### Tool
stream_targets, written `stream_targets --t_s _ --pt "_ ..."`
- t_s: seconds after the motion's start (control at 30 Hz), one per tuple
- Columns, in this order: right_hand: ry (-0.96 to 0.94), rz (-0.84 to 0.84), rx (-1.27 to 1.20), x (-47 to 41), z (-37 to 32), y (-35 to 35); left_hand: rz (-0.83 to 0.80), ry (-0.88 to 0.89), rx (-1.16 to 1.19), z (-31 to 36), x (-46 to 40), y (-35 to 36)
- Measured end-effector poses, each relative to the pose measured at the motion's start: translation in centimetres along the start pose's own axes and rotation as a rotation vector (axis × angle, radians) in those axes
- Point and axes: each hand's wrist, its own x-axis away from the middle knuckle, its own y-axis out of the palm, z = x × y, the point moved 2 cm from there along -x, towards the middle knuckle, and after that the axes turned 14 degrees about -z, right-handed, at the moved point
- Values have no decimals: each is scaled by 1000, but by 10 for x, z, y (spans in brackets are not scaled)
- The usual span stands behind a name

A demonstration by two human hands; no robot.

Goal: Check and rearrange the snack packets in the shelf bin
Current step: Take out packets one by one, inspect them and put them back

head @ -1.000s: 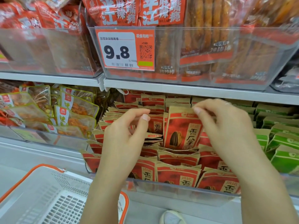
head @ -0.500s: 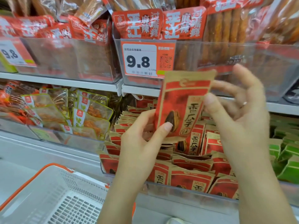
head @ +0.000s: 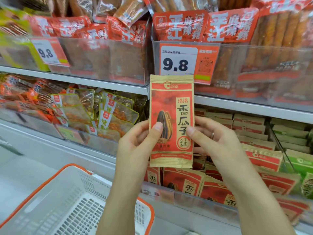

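Note:
A red and tan sunflower seed packet (head: 171, 106) stands upright in front of the shelf, its printed face toward me. My left hand (head: 135, 146) pinches its left edge, thumb on the front. My right hand (head: 218, 143) pinches its right edge the same way. Below and behind the packet lies the clear shelf bin (head: 186, 199), filled with several matching red packets (head: 211, 187) in rows.
Green packets (head: 298, 163) fill the bin's right part. A bin of clear yellow-edged snack packs (head: 108, 114) sits to the left. The upper shelf holds red spicy-stick packs (head: 181, 26) behind 9.8 price tags (head: 179, 61). A white basket with an orange rim (head: 71, 200) sits lower left.
The packet has come up out of the bin and been turned upright, facing me. Both hands rose with it and now hold it by its sides.

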Motion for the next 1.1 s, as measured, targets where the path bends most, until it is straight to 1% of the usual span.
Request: stream_targets --t_s 0.23,0.4,0.53,0.6,0.67,0.77,0.87,0.97,1.1 --pt "-19 18 -13 -2 -1 4 29 37 -14 5 1 -4" --pt "-19 20 -86 -1 -2 6 21 32 -30 7 1 -5" --pt "7 -34 -149 1 -2 8 20 16 -11 5 1 -5" --pt "-7 -44 -166 2 -4 8 50 35 -5 3 0 -4" --pt "-38 -7 -178 3 -6 8 100 92 -65 2 0 -3" --pt "-91 17 -73 3 -9 8 130 149 -230 0 -1 0" --pt "-135 -62 7 4 -17 12 50 116 -211 -1 0 7" --pt "-179 -104 46 6 -21 15 -35 90 -262 -3 3 9" --pt "-177 -127 -20 7 -23 20 -157 64 -314 -2 7 9"
